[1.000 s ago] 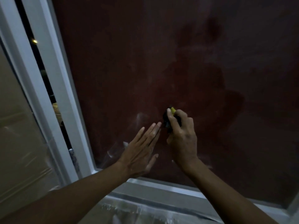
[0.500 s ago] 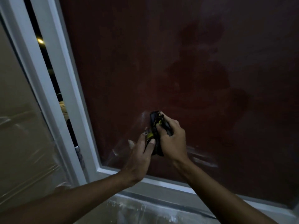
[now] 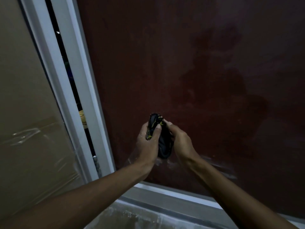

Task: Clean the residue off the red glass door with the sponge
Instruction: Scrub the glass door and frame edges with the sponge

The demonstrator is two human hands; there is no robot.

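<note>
The red glass door (image 3: 189,66) fills most of the view, dull and smeared, with pale streaks of residue (image 3: 219,167) near its lower edge. A dark sponge with yellow patches (image 3: 160,139) is held in front of the lower glass. My left hand (image 3: 147,144) grips its left side, thumb across the front. My right hand (image 3: 180,142) curls round its right side. Both hands squeeze the sponge between them, just off the glass.
A white door frame (image 3: 77,90) runs down the left of the glass, with a dark gap beside it. A brown panel wrapped in plastic film (image 3: 28,113) stands at the far left. The white bottom rail (image 3: 173,194) and a dusty floor lie below.
My left hand left the glass, where it lay flat, and took hold of the sponge. My right hand came off the glass with the sponge; both hands now hold it together.
</note>
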